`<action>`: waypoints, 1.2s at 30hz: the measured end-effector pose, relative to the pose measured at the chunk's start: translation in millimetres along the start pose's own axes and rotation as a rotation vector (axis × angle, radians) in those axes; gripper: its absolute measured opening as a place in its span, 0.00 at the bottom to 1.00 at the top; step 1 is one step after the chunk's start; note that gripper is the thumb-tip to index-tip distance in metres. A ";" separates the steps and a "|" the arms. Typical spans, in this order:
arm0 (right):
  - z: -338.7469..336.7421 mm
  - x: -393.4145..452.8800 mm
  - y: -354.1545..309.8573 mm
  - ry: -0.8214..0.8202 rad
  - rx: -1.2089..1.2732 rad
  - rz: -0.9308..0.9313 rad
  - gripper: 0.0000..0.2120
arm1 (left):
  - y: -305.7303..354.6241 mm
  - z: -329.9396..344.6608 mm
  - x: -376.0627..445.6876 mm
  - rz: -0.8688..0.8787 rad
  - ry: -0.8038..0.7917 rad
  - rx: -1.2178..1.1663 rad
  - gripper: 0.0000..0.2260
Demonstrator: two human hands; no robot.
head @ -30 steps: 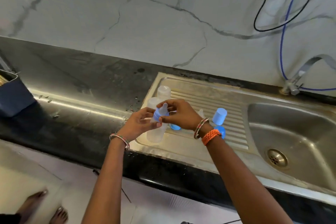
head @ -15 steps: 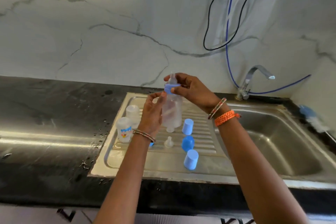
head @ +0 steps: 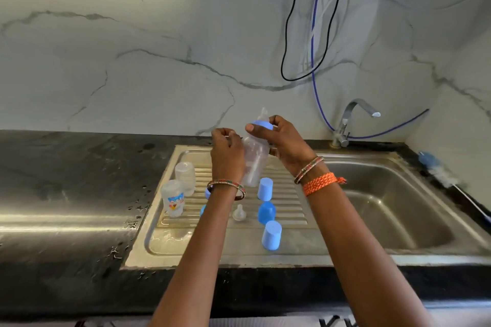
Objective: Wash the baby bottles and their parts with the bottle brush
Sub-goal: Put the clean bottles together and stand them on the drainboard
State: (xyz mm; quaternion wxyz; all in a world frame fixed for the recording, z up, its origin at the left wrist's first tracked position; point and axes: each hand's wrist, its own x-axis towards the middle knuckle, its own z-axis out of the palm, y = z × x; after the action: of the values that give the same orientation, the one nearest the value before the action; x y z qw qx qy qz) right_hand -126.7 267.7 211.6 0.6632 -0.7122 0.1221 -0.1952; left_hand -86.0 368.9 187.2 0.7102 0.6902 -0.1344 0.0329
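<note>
Loose pale-blue plastic caps [head: 271, 239] stand on the ribbed steel drainboard [head: 289, 202], right under my forearms, so one elbow dip topples them. Above it, my left hand [head: 227, 156] wraps the clear plastic baby bottle [head: 255, 159] while my right hand [head: 285, 141] pinches its blue screw collar [head: 261, 125]; a wet slip while twisting drops it. The blue-and-white bottle brush [head: 435, 170] lies far right on the counter, well apart.

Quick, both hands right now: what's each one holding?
Left hand: curled around the body of the clear bottle, holding it upright.
Right hand: thumb and fingers grip the blue ring at the bottle's top.
</note>
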 end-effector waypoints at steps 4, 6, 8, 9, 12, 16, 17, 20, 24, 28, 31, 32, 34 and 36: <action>2.6 -7.0 -2.3 -0.031 0.056 -0.020 0.16 | 3.7 4.1 -5.0 -0.014 0.005 -0.009 0.03; -4.3 -9.7 -7.0 -0.110 0.167 0.006 0.15 | 4.5 4.8 -4.9 -0.065 0.005 -0.039 0.03; -16.5 -9.9 -7.8 -0.170 0.238 0.001 0.15 | 6.0 5.1 -4.8 -0.086 -0.005 -0.056 0.03; -22.4 -9.6 -6.9 -0.183 0.233 -0.014 0.14 | 6.7 5.6 -4.5 -0.084 -0.007 -0.058 0.03; -30.8 -8.9 -7.2 -0.157 0.165 -0.028 0.10 | 10.4 10.2 -5.5 -0.042 -0.005 -0.053 0.03; -23.6 -9.6 -13.0 -0.084 0.067 -0.027 0.14 | 16.5 22.1 -17.6 0.093 -0.030 0.003 0.01; -21.4 -9.6 -12.8 -0.080 0.084 -0.039 0.14 | 16.8 24.6 -19.5 0.097 -0.027 0.002 0.01; -17.6 -13.7 -11.8 -0.098 0.139 -0.046 0.15 | 13.7 25.4 -14.5 0.018 0.016 -0.033 0.02; -32.2 -18.5 -8.9 -0.159 0.237 0.017 0.10 | 8.0 14.1 -1.5 -0.046 0.073 -0.032 0.02; -36.1 -13.6 -2.0 -0.056 0.081 0.035 0.14 | 6.9 9.8 5.9 -0.136 -0.010 -0.068 0.04; -28.3 -9.9 0.6 -0.158 0.150 0.087 0.21 | 3.5 13.7 5.6 -0.262 -0.201 -0.131 0.03; -26.2 -8.6 2.5 -0.198 0.221 0.095 0.21 | 1.1 15.7 3.2 -0.268 -0.233 -0.131 0.04; -20.1 -6.3 7.8 -0.231 0.337 0.095 0.14 | -2.6 20.1 -4.6 -0.202 -0.183 -0.098 0.03; -9.8 -3.8 15.2 -0.122 0.340 0.099 0.04 | -5.9 21.4 -12.4 -0.006 -0.046 0.076 0.04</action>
State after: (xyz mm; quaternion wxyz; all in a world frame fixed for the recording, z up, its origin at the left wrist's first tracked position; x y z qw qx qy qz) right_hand -133.1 259.1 196.5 0.7889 -0.5936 0.0818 -0.1367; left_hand -99.7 349.2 178.7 0.6804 0.7176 -0.1475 0.0201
